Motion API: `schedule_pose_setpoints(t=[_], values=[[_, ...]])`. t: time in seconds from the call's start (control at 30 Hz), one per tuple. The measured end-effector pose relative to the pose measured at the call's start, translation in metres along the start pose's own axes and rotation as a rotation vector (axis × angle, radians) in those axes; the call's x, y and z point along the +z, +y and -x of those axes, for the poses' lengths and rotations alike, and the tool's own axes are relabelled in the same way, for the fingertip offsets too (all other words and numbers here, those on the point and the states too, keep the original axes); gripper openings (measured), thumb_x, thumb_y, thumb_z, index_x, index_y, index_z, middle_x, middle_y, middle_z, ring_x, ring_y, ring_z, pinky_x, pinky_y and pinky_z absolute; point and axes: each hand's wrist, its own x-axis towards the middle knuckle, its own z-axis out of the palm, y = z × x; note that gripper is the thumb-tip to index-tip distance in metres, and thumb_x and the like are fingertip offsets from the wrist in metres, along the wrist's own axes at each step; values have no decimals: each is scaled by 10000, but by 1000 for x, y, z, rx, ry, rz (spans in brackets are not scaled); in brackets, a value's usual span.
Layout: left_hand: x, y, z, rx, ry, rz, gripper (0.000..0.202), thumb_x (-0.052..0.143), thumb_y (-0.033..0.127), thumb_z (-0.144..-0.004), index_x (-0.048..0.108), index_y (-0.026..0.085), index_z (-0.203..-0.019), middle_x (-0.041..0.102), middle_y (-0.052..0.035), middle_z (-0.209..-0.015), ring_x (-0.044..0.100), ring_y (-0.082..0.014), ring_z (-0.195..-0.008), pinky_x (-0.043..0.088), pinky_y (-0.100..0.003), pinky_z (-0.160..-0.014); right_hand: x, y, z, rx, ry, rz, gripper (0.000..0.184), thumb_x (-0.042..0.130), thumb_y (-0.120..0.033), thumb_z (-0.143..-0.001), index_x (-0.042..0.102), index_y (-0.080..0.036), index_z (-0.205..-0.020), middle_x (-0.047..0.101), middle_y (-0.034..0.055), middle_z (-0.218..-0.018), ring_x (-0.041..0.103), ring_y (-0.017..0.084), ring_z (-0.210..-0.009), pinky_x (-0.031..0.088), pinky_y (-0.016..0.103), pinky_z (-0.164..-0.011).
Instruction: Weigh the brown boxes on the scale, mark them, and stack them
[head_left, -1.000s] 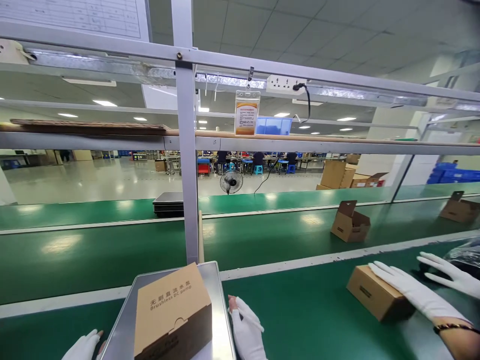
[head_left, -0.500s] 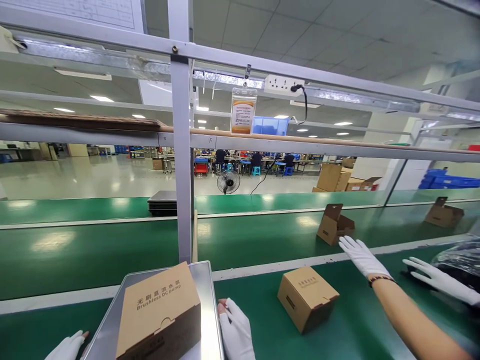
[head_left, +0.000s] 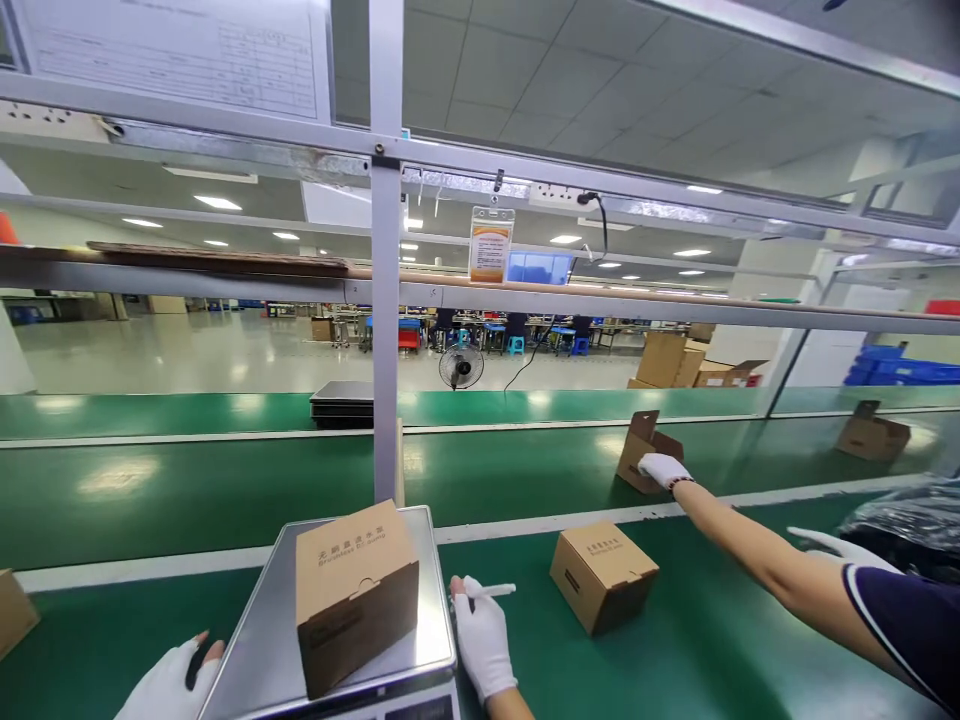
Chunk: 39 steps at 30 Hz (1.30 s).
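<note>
A closed brown carton printed "Brushless DC pump" [head_left: 356, 590] stands on the steel pan of a scale [head_left: 274, 645] right in front of me. My left hand [head_left: 169, 685], in a white glove, rests open on the green bench at the scale's left edge. To the right of the scale my right hand [head_left: 480, 640], also gloved, is closed on a white pen [head_left: 491, 592] that points right. A second closed carton [head_left: 604, 578] sits on the bench a little right of that hand.
A co-worker's bare arm [head_left: 780, 570] stretches from the right; its gloved hand [head_left: 664, 468] touches an open carton [head_left: 643, 450] on the conveyor. Another carton [head_left: 870, 436] rides far right, one [head_left: 13, 612] at the left edge. A frame post [head_left: 386, 330] rises behind the scale.
The co-worker's hand has left the closed carton and reached out to the open carton on the belt. The white pen now shows in my right hand. The view has tilted slightly.
</note>
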Motion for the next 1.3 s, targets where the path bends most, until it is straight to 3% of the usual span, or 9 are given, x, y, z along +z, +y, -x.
schedule_pose_setpoints(t=[0.2,0.4,0.5,0.6,0.67,0.73,0.83,0.9,1.3], values=[[-33,41,75,-155,19,260,509,406,528,-763,626,148,-1020,662,-153,-1114,596,-340,-1080,457,-466,-985,-15,-11,5,39,-41,48,394,423,-579,-816,563,-220,-732,650,46,-699,606,236,-693,442,307,-656],[-76,72,88,-62,95,317,528,405,555,-844,580,188,-1181,608,-67,-1241,537,-235,-1182,401,-350,-1072,-37,-25,-14,111,-112,-61,513,504,-672,-813,574,-166,-758,598,39,-642,538,175,-572,403,258,-537],[-91,114,87,189,98,425,575,490,601,-840,565,189,-1234,577,-81,-1285,513,-252,-1216,361,-389,-1111,-51,-66,-24,61,-76,-149,545,535,-688,-823,587,-150,-750,567,29,-611,505,151,-532,383,243,-498],[-86,160,86,432,-25,527,855,657,644,-729,409,166,-1394,411,-129,-1450,372,-294,-1347,264,-446,-1172,-55,-125,-30,-79,-11,-224,504,536,-650,-862,581,-158,-760,550,10,-605,495,137,-527,387,234,-503],[-77,182,85,482,-138,586,1045,741,637,-653,287,147,-1456,333,-163,-1488,321,-318,-1374,251,-474,-1177,-52,-165,-29,-206,8,-248,465,515,-611,-897,574,-168,-768,543,0,-607,506,138,-549,398,233,-526],[-71,194,82,452,-233,644,1079,781,603,-629,272,131,-1456,370,-183,-1452,375,-325,-1336,306,-480,-1152,-48,-197,-25,-317,-104,-257,432,524,-578,-907,577,-172,-770,554,0,-626,526,145,-579,413,238,-559],[-72,197,77,398,-342,722,1033,806,548,-631,308,125,-1431,429,-177,-1396,462,-312,-1263,389,-453,-1103,-43,-227,-20,-401,-406,-179,378,570,-530,-891,595,-173,-769,590,4,-672,550,155,-619,423,245,-598],[-76,194,75,391,-380,767,1030,811,530,-632,302,129,-1432,424,-167,-1402,467,-303,-1257,406,-430,-1094,-37,-237,-22,-402,-498,-78,347,546,-499,-910,596,-182,-779,601,-4,-669,557,156,-623,420,245,-610],[-72,189,72,375,-391,841,1046,827,527,-595,326,144,-1429,430,-164,-1406,431,-305,-1296,355,-447,-1132,1,-258,-45,-399,-495,237,306,473,-364,-913,606,-191,-698,677,42,-734,625,197,-730,423,260,-660]])
